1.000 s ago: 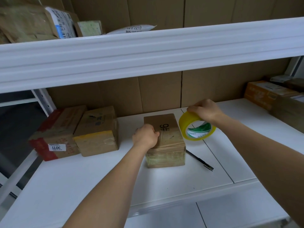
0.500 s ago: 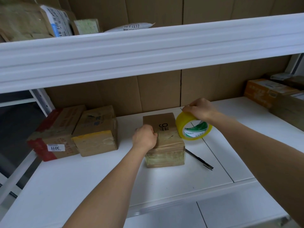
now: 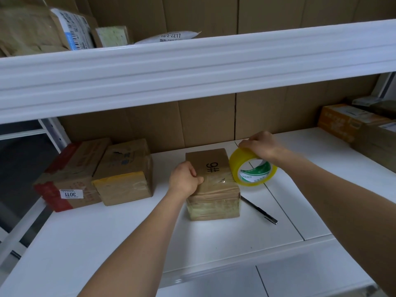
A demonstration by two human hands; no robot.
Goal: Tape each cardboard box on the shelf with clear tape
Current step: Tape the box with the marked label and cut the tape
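Note:
A small cardboard box [image 3: 214, 189] marked "9#" stands in the middle of the white shelf [image 3: 107, 243], its near part wrapped in shiny tape. My left hand [image 3: 184, 179] grips the box's left top edge, thumb on the lid. My right hand [image 3: 260, 145] holds a yellowish tape roll [image 3: 252, 168] from above, just right of the box and against its top right edge. Two more cardboard boxes sit at the left: one with red tape and a "3011" label [image 3: 70, 179], one with a yellow-taped edge [image 3: 126, 172].
A black pen or knife [image 3: 260, 211] lies on the shelf right of the small box. More boxes [image 3: 351, 123] stand at the far right. The upper shelf beam [image 3: 192, 69] hangs low overhead, with parcels [image 3: 70, 28] on top. Cardboard lines the back wall.
My right hand has brought the tape roll slightly left, closer against the box's right edge. My left hand stays on the box.

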